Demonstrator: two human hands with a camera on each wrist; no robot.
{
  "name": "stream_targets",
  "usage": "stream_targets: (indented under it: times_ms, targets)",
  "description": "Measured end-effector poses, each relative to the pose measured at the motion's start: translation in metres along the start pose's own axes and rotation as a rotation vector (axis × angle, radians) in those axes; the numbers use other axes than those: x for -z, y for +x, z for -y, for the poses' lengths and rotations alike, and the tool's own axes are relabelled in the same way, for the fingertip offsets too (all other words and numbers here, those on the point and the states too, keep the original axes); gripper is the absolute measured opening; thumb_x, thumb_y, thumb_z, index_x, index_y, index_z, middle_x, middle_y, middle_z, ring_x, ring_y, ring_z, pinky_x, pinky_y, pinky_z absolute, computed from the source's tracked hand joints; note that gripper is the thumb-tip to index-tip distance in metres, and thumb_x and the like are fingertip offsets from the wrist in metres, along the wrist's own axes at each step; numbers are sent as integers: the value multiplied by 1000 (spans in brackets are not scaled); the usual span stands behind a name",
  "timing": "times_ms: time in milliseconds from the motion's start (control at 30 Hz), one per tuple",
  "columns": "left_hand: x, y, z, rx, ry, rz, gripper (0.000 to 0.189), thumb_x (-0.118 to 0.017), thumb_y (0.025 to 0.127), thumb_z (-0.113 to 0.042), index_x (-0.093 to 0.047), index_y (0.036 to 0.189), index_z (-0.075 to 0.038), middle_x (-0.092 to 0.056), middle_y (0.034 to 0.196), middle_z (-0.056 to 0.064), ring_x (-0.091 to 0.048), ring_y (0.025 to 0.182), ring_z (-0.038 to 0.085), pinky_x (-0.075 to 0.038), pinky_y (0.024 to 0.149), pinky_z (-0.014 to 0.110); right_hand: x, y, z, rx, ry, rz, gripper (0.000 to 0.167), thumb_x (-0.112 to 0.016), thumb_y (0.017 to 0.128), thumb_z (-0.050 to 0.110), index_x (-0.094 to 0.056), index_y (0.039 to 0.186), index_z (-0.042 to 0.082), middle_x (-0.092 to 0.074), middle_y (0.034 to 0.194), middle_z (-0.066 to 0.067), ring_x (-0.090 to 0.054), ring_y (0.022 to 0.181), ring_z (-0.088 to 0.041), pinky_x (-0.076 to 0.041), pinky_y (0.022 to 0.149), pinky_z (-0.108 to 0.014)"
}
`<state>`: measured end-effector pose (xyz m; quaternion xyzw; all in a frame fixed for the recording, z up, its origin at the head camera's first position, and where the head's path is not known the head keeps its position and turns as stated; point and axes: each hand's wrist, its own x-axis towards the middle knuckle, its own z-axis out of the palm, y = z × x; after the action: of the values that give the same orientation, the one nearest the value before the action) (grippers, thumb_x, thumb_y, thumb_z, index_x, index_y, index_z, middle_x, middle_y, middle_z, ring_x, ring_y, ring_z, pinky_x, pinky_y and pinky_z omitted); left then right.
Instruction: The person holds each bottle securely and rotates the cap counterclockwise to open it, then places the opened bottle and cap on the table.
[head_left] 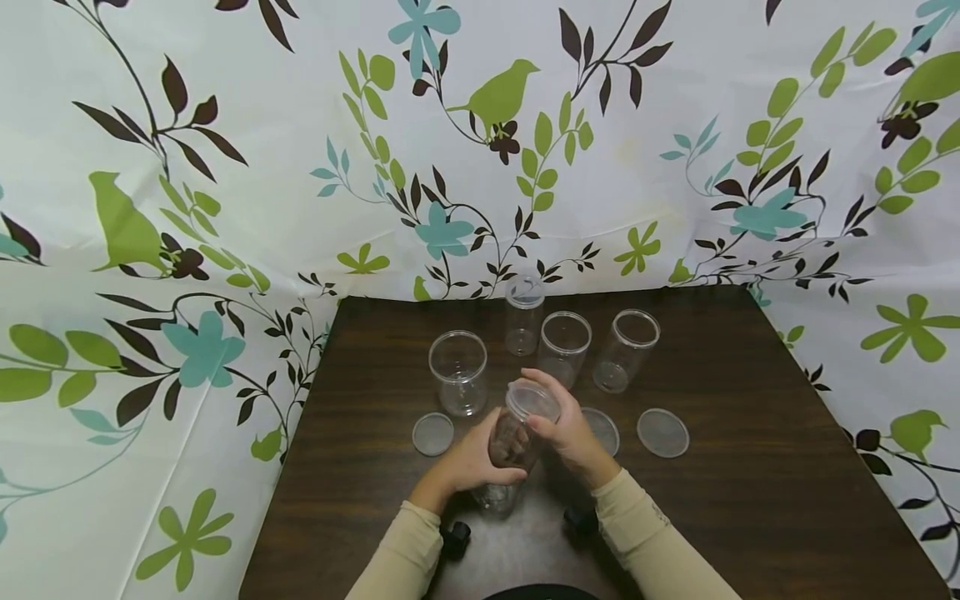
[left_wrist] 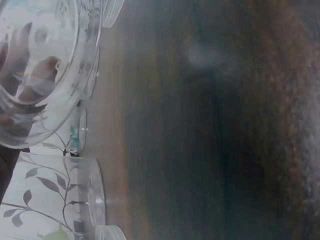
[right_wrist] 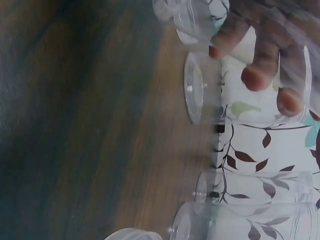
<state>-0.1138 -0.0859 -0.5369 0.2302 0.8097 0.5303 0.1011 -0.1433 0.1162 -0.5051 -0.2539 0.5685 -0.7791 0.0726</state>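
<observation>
Between both hands a clear plastic jar (head_left: 513, 446) is tilted, its top leaning away and to the right. My left hand (head_left: 474, 457) grips its body, thumb on the near side. A clear lid (head_left: 533, 401) sits over its mouth, and my right hand (head_left: 572, 429) holds that lid by the edge between thumb and fingers. Whether the lid is fully seated cannot be told. In the left wrist view the jar's round base (left_wrist: 67, 107) is close, with fingers visible through the plastic. Fingers (right_wrist: 265, 62) around the jar also appear in the right wrist view.
Open clear jars stand at the left (head_left: 459, 387), middle (head_left: 565, 346) and right (head_left: 627, 354). Behind them is a lidded jar (head_left: 523, 321). Loose lids lie left (head_left: 432, 434), beside the right hand (head_left: 604, 429) and farther right (head_left: 663, 432) on the dark wooden table (head_left: 765, 500). Patterned fabric (head_left: 285, 167) surrounds it.
</observation>
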Motion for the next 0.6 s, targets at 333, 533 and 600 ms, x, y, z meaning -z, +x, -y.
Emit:
stream_targets:
  times_ms: [333,533,600]
  targets:
    - [-2,5,2,-10,40,-97,84,-90,72,-31,-47,141,-11,-64,123,2,-62,109,16,-51,96,36,8,-2,-5,-12,-10,-13,77,-72,95,17,-21,144,-15,-52,143,-10,-56,124,-13,-47,100,-23]
    - [-1,5,6,-17,66,-152,84,-91,72,-31,-47,140,-9,-65,121,2,-63,106,16,-52,94,37,7,-11,-5,-131,-29,-82,82,-72,96,26,-23,147,-14,-49,142,-17,-55,123,-5,-45,100,-20]
    - [-1,4,8,2,75,-163,85,-91,73,-32,-46,141,-10,-65,122,2,-63,106,15,-52,94,37,6,-15,-5,-163,-37,-99,83,-72,96,29,-23,149,-13,-44,145,-27,-52,127,-5,-42,103,-20]
